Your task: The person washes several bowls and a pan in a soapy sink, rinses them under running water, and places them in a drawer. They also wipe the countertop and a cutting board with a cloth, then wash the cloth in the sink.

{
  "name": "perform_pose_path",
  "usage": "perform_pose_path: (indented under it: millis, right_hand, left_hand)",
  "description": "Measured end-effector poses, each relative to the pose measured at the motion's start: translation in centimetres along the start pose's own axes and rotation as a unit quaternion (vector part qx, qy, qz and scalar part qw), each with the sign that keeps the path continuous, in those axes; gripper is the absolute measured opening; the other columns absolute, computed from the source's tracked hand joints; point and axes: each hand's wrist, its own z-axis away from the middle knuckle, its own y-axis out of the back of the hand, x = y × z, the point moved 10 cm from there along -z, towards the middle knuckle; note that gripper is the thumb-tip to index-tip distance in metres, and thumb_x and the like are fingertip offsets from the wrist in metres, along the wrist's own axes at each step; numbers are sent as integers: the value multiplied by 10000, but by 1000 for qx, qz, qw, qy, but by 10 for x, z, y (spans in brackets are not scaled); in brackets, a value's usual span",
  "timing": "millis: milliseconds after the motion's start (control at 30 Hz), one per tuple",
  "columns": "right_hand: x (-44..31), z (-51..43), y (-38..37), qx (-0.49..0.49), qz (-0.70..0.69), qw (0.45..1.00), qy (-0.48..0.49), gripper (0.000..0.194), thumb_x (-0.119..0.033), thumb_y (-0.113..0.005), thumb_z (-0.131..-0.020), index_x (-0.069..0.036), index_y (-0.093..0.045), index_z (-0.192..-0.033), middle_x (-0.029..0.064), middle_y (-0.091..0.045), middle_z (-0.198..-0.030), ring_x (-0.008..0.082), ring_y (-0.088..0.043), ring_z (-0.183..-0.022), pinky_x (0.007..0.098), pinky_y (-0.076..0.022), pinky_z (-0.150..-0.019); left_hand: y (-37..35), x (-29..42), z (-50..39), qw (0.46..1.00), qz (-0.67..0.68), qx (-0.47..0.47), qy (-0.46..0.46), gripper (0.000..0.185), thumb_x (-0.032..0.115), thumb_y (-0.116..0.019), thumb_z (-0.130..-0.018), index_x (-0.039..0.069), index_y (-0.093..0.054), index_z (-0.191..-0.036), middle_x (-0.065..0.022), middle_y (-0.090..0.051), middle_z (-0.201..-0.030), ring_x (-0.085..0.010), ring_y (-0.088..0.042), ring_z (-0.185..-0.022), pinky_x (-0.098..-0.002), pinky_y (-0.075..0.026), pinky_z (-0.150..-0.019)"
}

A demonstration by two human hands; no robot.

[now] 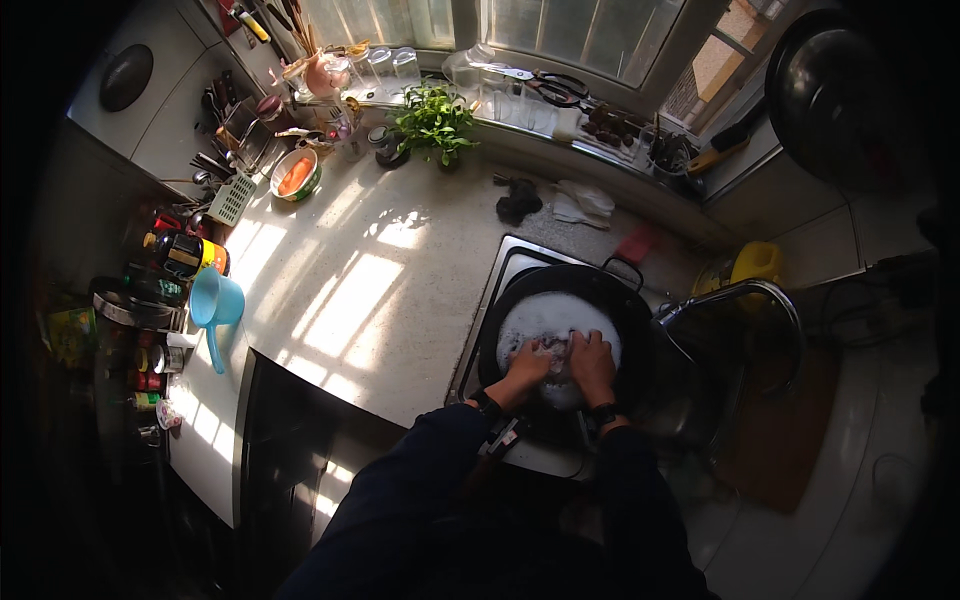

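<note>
A large black wok [491,315] with a looped handle rests over the metal sink, holding white foamy water [551,307]. Inside it, my left hand [529,366] and my right hand [592,361] grip a wet, crumpled, light-coloured thing [555,354], perhaps a cloth, between them. The fingertips are bent around its two sides and partly hidden by foam. Both wrists wear dark bands.
A curved faucet [780,289] stands right of the wok. Behind it lie a dark cloth [519,201] and a white cloth [583,202]. A potted plant [435,120], a bowl [315,187] and a blue ladle [217,300] stand farther left.
</note>
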Motion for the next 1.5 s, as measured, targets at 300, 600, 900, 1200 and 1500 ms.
perform_pose_path:
  millis: [300, 600, 900, 1200, 1500]
  right_hand:
    - [-13, 8, -83, -219, -168, 960, 52, 368, -294, -498, -1000, 12, -630, -1156, 264, -681, -1127, 416, -648, -1054, 489, -519, -883]
    - [-54, 51, 2, -122, -341, 932, 27, 511, -462, -477, -1042, 1, -690, -1082, 195, -708, -995, 271, -678, -929, 384, -507, -832]
    - [-2, 33, -18, -52, -405, 907, -102, 420, -425, -553, -1009, -27, -579, -1140, 188, -665, -1153, 307, -632, -1085, 380, -494, -917]
    - [-59, 81, -44, -296, -803, 491, -165, 389, -354, -379, -1090, -60, -541, -1287, 119, -611, -1267, 269, -593, -1174, 423, -459, -1069]
    - [-19, 61, -59, -122, -742, 630, -193, 177, -128, -509, -1020, -22, -611, -1118, 82, -654, -1086, 195, -634, -993, 330, -536, -901]
  left_hand:
    - [-8, 40, 24, 973, 108, -163, -124, 586, 462, -445, -1034, 56, -449, -1457, -188, -525, -1406, -296, -528, -1258, -440, -485, -966]
    - [-30, 23, 11, 907, 368, -197, 49, 295, 317, -501, -1042, 83, -632, -919, -43, -621, -863, -160, -584, -770, -350, -488, -688]
    - [-28, 76, 39, 964, 104, -161, -183, 451, 324, -359, -1074, 32, -675, -1210, -150, -696, -1134, -191, -634, -1005, -340, -483, -866]
    - [9, 96, 41, 949, -144, 75, -272, 464, 345, -559, -947, 38, -555, -1295, -243, -493, -1365, -458, -430, -1281, -561, -351, -1053]
    - [-26, 56, 23, 969, -84, -157, -170, 747, 522, -452, -999, -27, -334, -1492, -353, -426, -1429, -495, -469, -1281, -453, -353, -1125]
